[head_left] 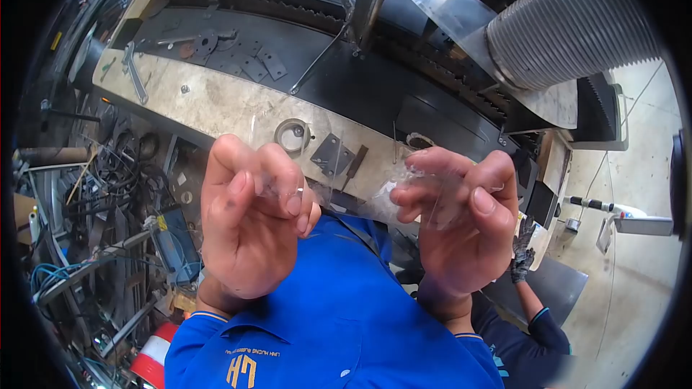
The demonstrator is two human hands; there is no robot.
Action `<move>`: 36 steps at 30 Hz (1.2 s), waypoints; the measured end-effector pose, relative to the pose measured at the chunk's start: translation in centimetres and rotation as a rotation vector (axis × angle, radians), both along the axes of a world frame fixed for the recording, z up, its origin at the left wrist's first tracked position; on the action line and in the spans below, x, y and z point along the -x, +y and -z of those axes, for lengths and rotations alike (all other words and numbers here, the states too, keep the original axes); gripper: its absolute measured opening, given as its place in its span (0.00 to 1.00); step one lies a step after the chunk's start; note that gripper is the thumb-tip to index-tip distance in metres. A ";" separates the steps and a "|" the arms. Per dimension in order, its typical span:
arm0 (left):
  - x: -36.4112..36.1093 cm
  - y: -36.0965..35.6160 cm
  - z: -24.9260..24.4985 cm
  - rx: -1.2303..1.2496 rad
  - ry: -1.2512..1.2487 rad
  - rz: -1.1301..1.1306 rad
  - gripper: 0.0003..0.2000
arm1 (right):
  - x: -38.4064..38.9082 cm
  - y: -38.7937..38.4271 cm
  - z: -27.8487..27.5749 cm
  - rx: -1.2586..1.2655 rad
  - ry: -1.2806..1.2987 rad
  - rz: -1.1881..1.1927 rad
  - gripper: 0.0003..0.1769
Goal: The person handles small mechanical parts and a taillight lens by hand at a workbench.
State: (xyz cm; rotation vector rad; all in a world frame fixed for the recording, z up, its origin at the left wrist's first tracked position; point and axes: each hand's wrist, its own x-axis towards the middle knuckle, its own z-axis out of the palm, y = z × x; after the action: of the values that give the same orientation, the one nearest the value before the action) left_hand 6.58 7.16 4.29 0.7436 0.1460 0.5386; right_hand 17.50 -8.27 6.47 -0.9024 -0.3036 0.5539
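Note:
Both hands are raised in front of my blue shirt, palms toward me and fingers curled. My left hand [252,234] has a clear, thin piece of plastic film at its bent fingers, with the thumb close to them. Crumpled clear plastic film [386,196] hangs at the fingertips of my right hand [472,234], and its thumb presses near the bent fingers. Whether the two pieces of film join cannot be made out. Behind the hands, a tape roll [292,135], a dark plate with holes [332,154] and a dark flat strip [356,166] lie on the pale bench.
The long pale bench [209,94] carries a wrench [134,75] at its left. Metal plates [254,66] lie on the dark machine bed. A ribbed duct [569,25] hangs upper right. A co-worker's gloved hand [522,252] is at lower right. Metal scrap and cables crowd the left.

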 end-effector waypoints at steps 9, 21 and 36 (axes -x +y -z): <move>-0.6 -0.4 0.1 -0.003 -0.049 0.065 0.08 | 0.0 -0.8 0.3 -0.073 0.095 -0.037 0.06; -3.5 0.4 5.6 0.617 0.039 0.485 0.15 | -3.0 -0.7 5.9 0.022 0.318 0.080 0.03; -16.4 -5.6 20.6 0.125 0.514 0.339 0.13 | -13.0 -2.8 20.3 0.221 0.433 0.272 0.01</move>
State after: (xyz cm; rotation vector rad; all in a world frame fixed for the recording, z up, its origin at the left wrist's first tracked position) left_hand 22.99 1.56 -16.33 0.7524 0.5157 0.0058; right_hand 30.49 -11.07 -13.87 -0.9901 0.2739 0.5205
